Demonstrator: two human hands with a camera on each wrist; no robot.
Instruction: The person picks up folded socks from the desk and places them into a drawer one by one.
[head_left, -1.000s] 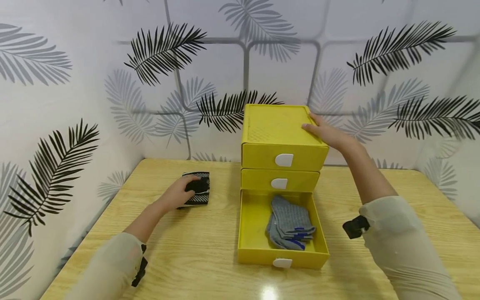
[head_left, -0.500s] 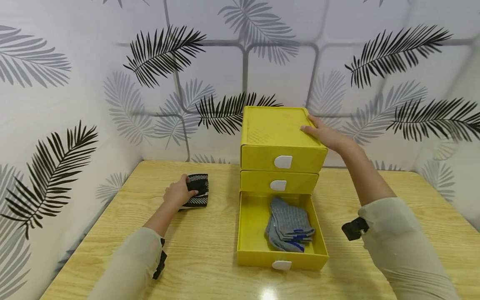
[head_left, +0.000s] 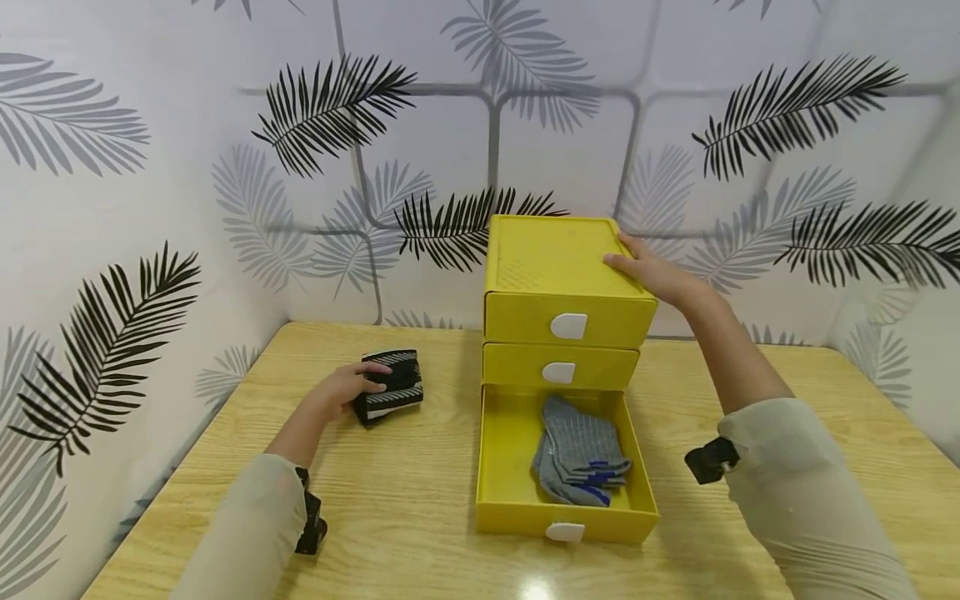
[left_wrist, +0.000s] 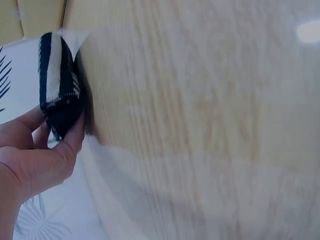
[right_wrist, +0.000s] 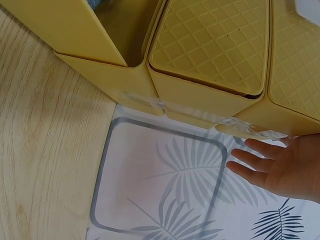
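Note:
A folded black-and-white striped sock [head_left: 402, 377] is at the left of the table. My left hand [head_left: 345, 390] pinches its near left end, thumb on one side and fingers on the other, as the left wrist view shows. To the right stands a yellow three-tier drawer box [head_left: 570, 258] with white tab handles. My right hand [head_left: 652, 271] rests on its top right edge, thumb on the lid. In the right wrist view its fingers [right_wrist: 252, 160] reach out straight along the side. Grey socks [head_left: 585, 446] with blue marks lie folded in the pulled-out bottom drawer [head_left: 506, 467].
Both upper drawers [head_left: 517, 364] are closed. The wooden table [head_left: 435, 517] meets a leaf-patterned wall covering [head_left: 420, 150] behind and at the sides. The open drawer sticks out toward me, between my two arms.
My left hand has shifted its hold on the striped sock, which has turned slightly, its near left corner now raised. The right hand, drawer box and grey socks stay as they were.

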